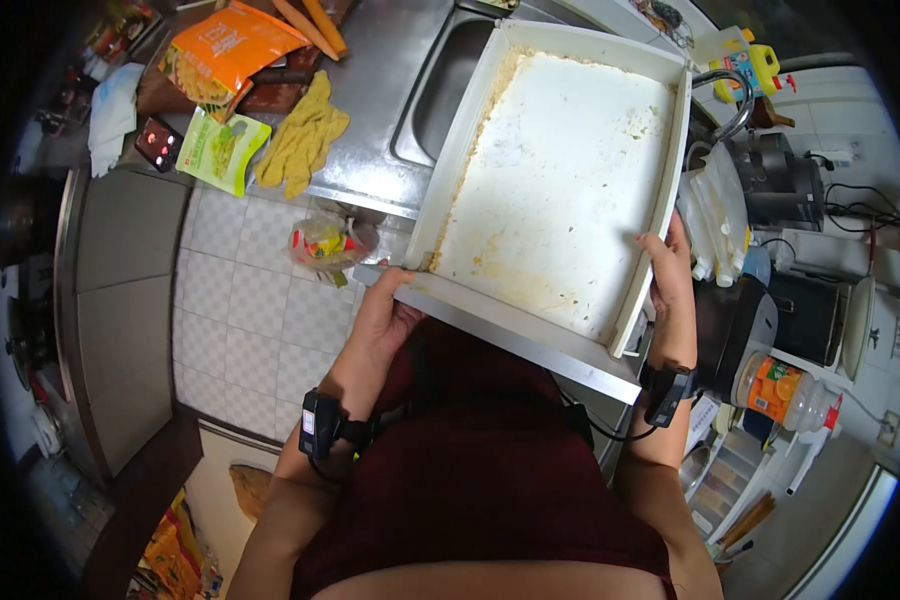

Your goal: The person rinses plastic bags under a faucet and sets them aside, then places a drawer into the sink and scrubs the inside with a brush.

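A large white drawer (570, 170) with a grey front panel is held tilted over the counter and partly over the sink. Brown grime and crumbs line its left inner edge, and yellowish stains mark the bottom. My left hand (385, 315) grips the near left corner at the front panel, thumb on top. On the right side wall, my right hand (668, 262) is closed, thumb over the rim and fingers outside. Both wrists wear a black device.
The steel sink (440, 105) lies behind the drawer. On the counter are a yellow cloth (303, 135), an orange packet (220, 50), a green packet (223, 150) and a phone (158, 143). A plastic bag (330, 240) hangs below the counter edge. An orange-labelled bottle (785, 392) stands right.
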Tool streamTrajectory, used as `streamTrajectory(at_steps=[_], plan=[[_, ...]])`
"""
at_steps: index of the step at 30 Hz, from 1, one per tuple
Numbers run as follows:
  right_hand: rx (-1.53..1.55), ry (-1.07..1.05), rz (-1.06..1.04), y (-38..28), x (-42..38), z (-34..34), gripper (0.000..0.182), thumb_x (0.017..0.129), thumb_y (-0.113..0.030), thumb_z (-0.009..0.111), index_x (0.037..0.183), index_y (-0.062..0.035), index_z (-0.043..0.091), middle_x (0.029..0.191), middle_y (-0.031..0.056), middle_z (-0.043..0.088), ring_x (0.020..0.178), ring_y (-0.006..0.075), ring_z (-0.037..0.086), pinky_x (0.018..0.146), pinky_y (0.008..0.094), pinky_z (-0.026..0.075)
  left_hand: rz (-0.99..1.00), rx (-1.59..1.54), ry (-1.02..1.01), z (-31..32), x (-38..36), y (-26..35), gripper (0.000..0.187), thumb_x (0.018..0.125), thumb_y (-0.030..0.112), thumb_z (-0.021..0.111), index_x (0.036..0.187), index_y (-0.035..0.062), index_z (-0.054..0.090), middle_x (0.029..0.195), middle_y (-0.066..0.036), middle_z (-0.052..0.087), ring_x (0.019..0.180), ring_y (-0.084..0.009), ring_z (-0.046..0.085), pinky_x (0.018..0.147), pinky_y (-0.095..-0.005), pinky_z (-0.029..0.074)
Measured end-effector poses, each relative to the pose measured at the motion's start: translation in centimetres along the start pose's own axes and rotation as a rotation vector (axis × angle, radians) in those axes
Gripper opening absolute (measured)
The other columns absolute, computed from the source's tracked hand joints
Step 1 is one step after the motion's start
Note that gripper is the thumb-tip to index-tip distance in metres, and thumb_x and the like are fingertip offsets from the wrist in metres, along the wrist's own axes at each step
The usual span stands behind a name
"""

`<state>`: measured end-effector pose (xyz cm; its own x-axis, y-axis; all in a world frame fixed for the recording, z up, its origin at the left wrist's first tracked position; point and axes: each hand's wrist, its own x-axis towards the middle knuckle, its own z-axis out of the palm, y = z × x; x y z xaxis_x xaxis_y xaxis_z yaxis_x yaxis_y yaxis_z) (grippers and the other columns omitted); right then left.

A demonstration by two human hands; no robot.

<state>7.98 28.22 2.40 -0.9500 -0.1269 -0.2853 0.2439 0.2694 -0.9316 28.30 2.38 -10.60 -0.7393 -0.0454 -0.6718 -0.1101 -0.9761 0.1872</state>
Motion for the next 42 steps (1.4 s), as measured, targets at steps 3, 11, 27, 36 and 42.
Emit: streamTrajectory(at_steps=[3, 11, 27, 36, 42], plan=[[0.014, -0.009, 0.003, 0.4, 0.3, -0.3, 0.063, 0.071, 0.004, 0.051, 0.132, -0.0038, 0.039, 0.109, 0.0092, 0.056, 0.089, 0.0139, 0.056, 0.077, 0.0253, 0.047, 0.003, 0.017, 0.026, 0.5, -0.1, 0.0, 0.030, 0.078, 0.011, 0.055, 0.105, 0.0000, 0.050, 0.095, -0.013, 0.061, 0.083, -0.0247, 0.062, 0.074, -0.0395, 0.053], [-0.010, 0.004, 0.056, 0.9, 1.4, -0.8, 0.065, 0.069, -0.001, 0.054, 0.132, -0.0049, 0.040, 0.108, 0.0103, 0.056, 0.088, 0.0153, 0.056, 0.077, 0.0266, 0.047, 0.009, 0.084, -0.004, 2.2, -0.5, 1.0, 0.031, 0.078, 0.013, 0.057, 0.106, 0.0030, 0.049, 0.100, -0.014, 0.059, 0.089, -0.0277, 0.061, 0.075, -0.0436, 0.051], [0.071, -0.030, 0.064, 3.1, 2.4, -1.0, 0.069, 0.069, -0.002, 0.049, 0.136, -0.0077, 0.035, 0.109, 0.0102, 0.056, 0.088, 0.0161, 0.056, 0.075, 0.0272, 0.047, 0.314, 0.431, 0.199, 3.3, -1.1, 1.2, 0.060, 0.084, 0.029, 0.061, 0.129, 0.0029, 0.031, 0.123, -0.013, 0.044, 0.104, -0.0231, 0.051, 0.083, -0.0393, 0.046], [0.083, -0.167, 0.414, -2.7, 3.0, -0.7, 0.049, 0.070, -0.014, 0.051, 0.118, -0.0065, 0.046, 0.097, 0.0082, 0.055, 0.089, 0.0175, 0.056, 0.072, 0.0297, 0.049, 0.801, 0.892, 0.069, 4.1, -1.3, 3.5, 0.062, 0.083, 0.029, 0.065, 0.125, -0.0009, 0.032, 0.118, -0.013, 0.045, 0.108, -0.0194, 0.043, 0.095, -0.0318, 0.033], [-0.336, -0.549, 0.241, -7.5, 4.7, -1.4, 0.023, 0.079, -0.014, 0.053, 0.098, -0.0027, 0.055, 0.081, 0.0037, 0.057, 0.072, 0.0124, 0.056, 0.063, 0.0224, 0.046, 0.907, 0.803, 0.138, 8.6, -2.9, 5.1, 0.061, 0.084, 0.028, 0.065, 0.124, -0.0023, 0.032, 0.113, -0.013, 0.047, 0.106, -0.0195, 0.045, 0.091, -0.0302, 0.036]])
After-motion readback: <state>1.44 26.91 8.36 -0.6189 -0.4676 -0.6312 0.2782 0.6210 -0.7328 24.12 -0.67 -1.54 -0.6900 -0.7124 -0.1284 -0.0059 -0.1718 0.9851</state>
